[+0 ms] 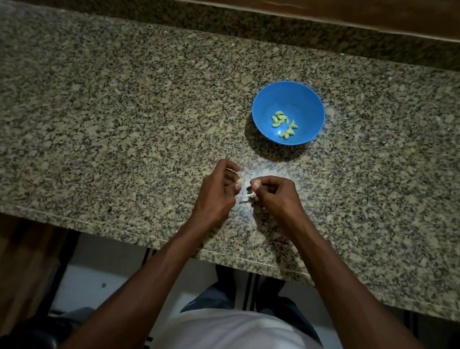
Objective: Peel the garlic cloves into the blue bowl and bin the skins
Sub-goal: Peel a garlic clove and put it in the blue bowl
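Observation:
A blue bowl (290,94) stands on the granite counter (114,116), right of the middle, with several pale yellow-green peeled garlic cloves (283,123) lying in its bottom. Nearer to me, below the bowl, my two hands meet just above the counter. My left hand (218,190) is curled, and a thin pale scrap shows at its fingertips. My right hand (274,194) pinches pale papery garlic skins (250,196) that stick out under its fingers. Whether a clove is inside either hand is hidden.
The counter ends in a front edge (128,234) close to my body, and a raised granite backsplash (241,23) runs along the far side below a wooden wall. A dark shape sits on the floor at lower left (38,333). No bin is in view.

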`<control>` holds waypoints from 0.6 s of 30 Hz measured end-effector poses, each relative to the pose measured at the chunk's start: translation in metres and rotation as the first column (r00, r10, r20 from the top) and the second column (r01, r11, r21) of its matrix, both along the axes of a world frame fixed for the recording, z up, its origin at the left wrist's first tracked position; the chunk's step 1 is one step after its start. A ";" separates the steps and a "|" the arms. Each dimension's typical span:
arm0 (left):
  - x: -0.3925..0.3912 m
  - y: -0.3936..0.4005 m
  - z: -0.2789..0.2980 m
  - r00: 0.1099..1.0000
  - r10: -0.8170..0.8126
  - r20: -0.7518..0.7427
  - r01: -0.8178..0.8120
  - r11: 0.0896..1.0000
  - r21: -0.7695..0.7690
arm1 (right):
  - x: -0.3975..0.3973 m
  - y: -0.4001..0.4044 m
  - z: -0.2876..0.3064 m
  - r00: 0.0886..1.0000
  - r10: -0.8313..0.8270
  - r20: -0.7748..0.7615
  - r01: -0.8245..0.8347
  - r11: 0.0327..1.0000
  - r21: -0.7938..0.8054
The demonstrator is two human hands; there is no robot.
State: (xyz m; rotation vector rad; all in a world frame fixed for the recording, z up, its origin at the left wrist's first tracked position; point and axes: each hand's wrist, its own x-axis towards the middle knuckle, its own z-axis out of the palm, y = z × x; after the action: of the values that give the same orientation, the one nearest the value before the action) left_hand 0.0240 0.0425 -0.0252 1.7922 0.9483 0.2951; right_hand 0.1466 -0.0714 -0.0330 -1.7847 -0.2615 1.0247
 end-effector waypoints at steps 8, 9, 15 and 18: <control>-0.009 0.011 0.000 0.962 0.252 0.101 -0.154 0.812 -0.564 | 0.018 -0.005 0.008 0.833 0.291 0.470 -0.256 0.957 -0.140; -0.009 0.011 0.001 0.956 0.271 0.110 -0.154 0.787 -0.597 | 0.018 -0.004 0.009 0.827 0.302 0.474 -0.269 0.953 -0.137; -0.014 0.012 0.005 0.942 0.293 0.164 -0.117 0.743 -0.659 | 0.019 -0.007 0.015 0.835 0.203 0.511 -0.187 0.979 -0.083; -0.013 0.010 0.005 0.939 0.307 0.155 -0.136 0.745 -0.653 | 0.019 -0.009 0.016 0.844 0.187 0.502 -0.162 0.982 -0.094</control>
State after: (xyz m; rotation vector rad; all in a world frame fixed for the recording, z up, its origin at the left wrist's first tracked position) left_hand 0.0108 0.0521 -0.0199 0.9851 0.9349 0.2995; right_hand 0.1654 -0.0799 -0.0172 -2.0856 -0.7463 0.6615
